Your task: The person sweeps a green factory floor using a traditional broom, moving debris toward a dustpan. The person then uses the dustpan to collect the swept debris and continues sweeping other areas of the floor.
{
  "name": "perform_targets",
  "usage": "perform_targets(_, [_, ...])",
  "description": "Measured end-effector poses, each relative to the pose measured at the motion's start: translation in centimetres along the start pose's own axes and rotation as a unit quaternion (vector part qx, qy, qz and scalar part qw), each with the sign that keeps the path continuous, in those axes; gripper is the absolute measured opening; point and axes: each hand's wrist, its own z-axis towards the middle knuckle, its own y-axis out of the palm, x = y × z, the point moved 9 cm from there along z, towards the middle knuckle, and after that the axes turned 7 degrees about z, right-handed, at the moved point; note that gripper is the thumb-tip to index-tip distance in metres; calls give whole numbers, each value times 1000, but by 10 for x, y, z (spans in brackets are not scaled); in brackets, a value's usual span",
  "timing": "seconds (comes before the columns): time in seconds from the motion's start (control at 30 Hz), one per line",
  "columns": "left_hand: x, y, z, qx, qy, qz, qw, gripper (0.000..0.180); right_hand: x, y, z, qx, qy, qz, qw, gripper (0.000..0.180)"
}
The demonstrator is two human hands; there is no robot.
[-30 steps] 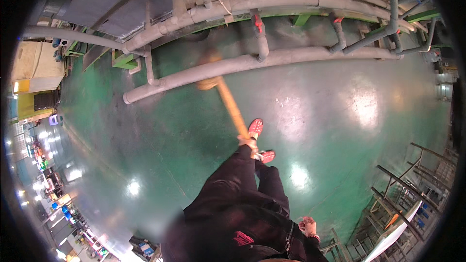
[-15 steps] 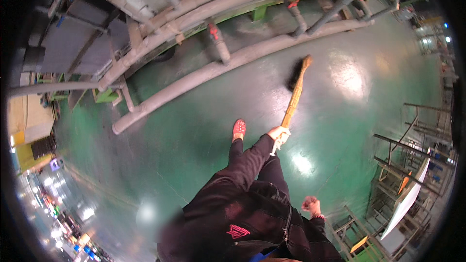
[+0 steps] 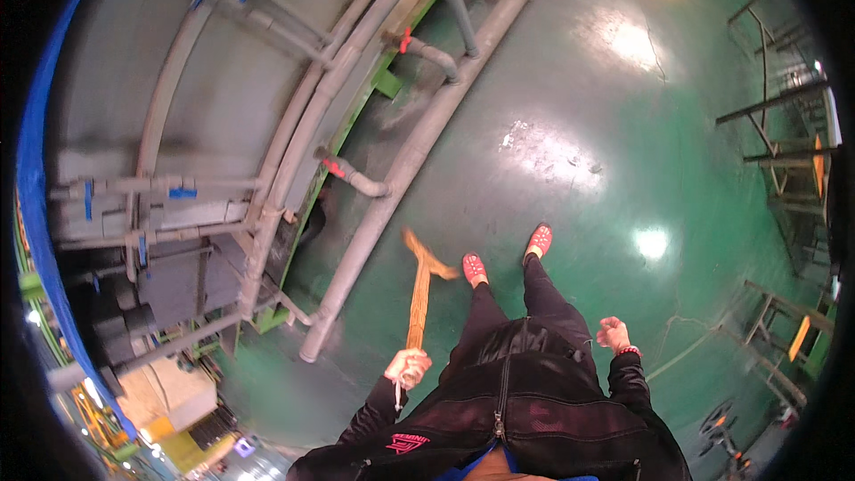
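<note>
My left hand [image 3: 409, 368] is wrapped round the lower end of a yellow-brown, broom-like tool [image 3: 418, 307]. Its handle slants up and away, and at the far end a head [image 3: 429, 260] spreads crosswise, blurred by motion, left of my red shoes. Whether the head touches the floor I cannot tell. A pale cord [image 3: 398, 395] dangles below my left fist. Out to the right of my body, my right hand [image 3: 613, 334] is empty, with loosely bent fingers and a red band [image 3: 629, 350] at the wrist.
A thick grey pipe [image 3: 411, 156] runs along the green floor [image 3: 570, 125] on the left, with red-handled valves [image 3: 333, 167] branching off it. Behind stands a large grey tank [image 3: 232, 89]. Metal racks [image 3: 784, 156] line the right side. A wheeled object [image 3: 720, 428] is at lower right.
The view has turned, so the pipes now lie at the left. My left hand has swung the tool from in front of my body to my left side. Both shoes are now visible.
</note>
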Motion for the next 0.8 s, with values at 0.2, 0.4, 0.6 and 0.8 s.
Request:
perform_targets(0.2, [46, 47, 96, 99, 40, 281, 954, 25, 4, -40, 7, 31, -16, 108, 994, 13])
perform_targets(0.4, [99, 227, 276, 5, 230, 554, 800, 20, 36, -74, 11, 52, 3, 245, 968, 16])
perform_targets(0.6, [105, 372, 401, -66, 80, 278, 955, 21, 73, -105, 1, 68, 10, 220, 973, 16])
perform_targets(0.8, [109, 374, 306, 47, 230, 592, 771, 24, 82, -145, 5, 120, 41, 275, 953, 11])
